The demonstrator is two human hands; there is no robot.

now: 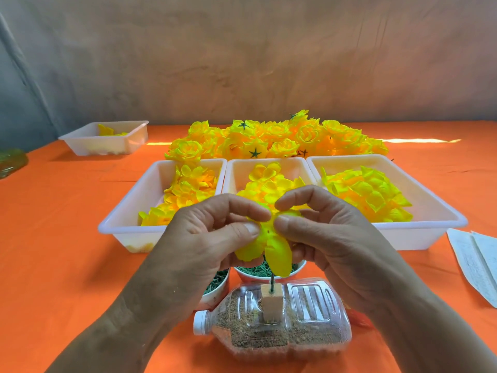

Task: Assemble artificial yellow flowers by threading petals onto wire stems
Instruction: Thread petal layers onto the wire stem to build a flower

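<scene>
At the upper left of the frame I see a small tray with a few yellow pieces in it. Along the middle, three white trays run across the bench; the left tray is well stocked with loose petals, as are the middle and right ones. Behind them lies a heap of finished flowers, so I judge a good batch is done and plenty is left.

My left hand has thumb and forefinger curled in, pinching the left edge of a petal layer held at frame centre. The layer faces me, its lobes drooping downward. Below it the wire stem stands nearly upright, long axis running up and down the frame. Its lower end sits in a wooden block on a bottle lying on its side. Its top is hidden behind the petals, so I cannot tell whether this layer is threaded yet.

My right hand pinches the layer's right edge in the same manner. At the far right lie paper sheets.
</scene>
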